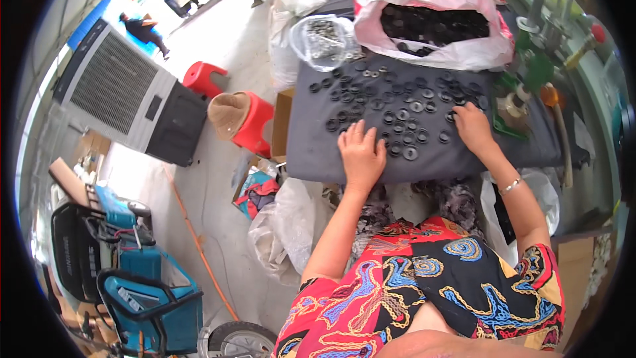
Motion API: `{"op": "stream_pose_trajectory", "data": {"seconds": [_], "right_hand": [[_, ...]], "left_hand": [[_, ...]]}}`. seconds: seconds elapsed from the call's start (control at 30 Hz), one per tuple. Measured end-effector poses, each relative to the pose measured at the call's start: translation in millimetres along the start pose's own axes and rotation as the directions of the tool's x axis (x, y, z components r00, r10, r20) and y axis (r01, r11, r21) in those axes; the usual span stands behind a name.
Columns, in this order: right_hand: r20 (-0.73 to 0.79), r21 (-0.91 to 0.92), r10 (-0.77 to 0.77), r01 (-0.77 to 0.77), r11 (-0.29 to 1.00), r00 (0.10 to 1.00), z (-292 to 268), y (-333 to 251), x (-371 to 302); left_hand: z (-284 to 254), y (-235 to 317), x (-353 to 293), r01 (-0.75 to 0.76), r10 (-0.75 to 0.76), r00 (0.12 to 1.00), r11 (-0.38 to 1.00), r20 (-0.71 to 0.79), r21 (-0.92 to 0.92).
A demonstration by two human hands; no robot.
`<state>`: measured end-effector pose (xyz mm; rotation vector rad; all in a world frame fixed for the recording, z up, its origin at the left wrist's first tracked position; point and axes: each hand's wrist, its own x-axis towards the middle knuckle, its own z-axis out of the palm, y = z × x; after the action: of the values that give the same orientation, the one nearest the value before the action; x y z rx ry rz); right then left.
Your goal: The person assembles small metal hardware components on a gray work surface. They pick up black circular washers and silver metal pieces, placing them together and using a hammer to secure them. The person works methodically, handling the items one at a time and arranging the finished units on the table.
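Many small black round parts (402, 114), disc- or ring-shaped, lie loose across a dark grey cloth-covered table (318, 159). Some have a shiny metallic centre. My left hand (362, 154) rests low over the near-left part of the spread, its fingers apart, touching the pieces there. On the right side my right hand (472, 130) has its fingertips drawn together at a black round part (450, 117) by the edge of the group. Above the spread, an open white and red sack (430, 50) holds more of the black parts. Beside it a clear plastic bag (322, 40) contains small metallic pieces.
A green hand press (530, 86) stands at the table's right edge. Red stools (254, 122), an air cooler (112, 86) and a blue wheeled machine (152, 285) are to the left. White sacks (285, 225) lie below the table. Other people are far back.
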<state>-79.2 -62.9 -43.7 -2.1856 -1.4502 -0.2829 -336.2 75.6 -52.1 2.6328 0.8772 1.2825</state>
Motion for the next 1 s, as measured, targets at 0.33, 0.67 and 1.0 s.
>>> {"op": "stream_pose_trajectory", "data": {"seconds": [0.33, 0.67, 1.0], "right_hand": [[-0.038, -0.052, -0.116, 0.114, 0.992, 0.993, 23.9, -30.1, 10.7], [0.094, -0.182, -0.048, 0.064, 0.981, 0.994, 15.0, -21.2, 45.4], [-0.165, -0.24, -0.033, -0.007, 0.971, 0.986, 23.5, -11.0, 83.4]], "left_hand": [[1.6, -7.6, -4.8, -0.003, 0.003, 1.0, 1.0, 0.014, 0.022], [-0.4, -2.2, -5.4, 0.005, -0.005, 1.0, 1.0, 0.008, 0.011], [-1.7, -3.7, -4.0, 0.004, -0.004, 1.0, 1.0, 0.003, 0.023]]}}
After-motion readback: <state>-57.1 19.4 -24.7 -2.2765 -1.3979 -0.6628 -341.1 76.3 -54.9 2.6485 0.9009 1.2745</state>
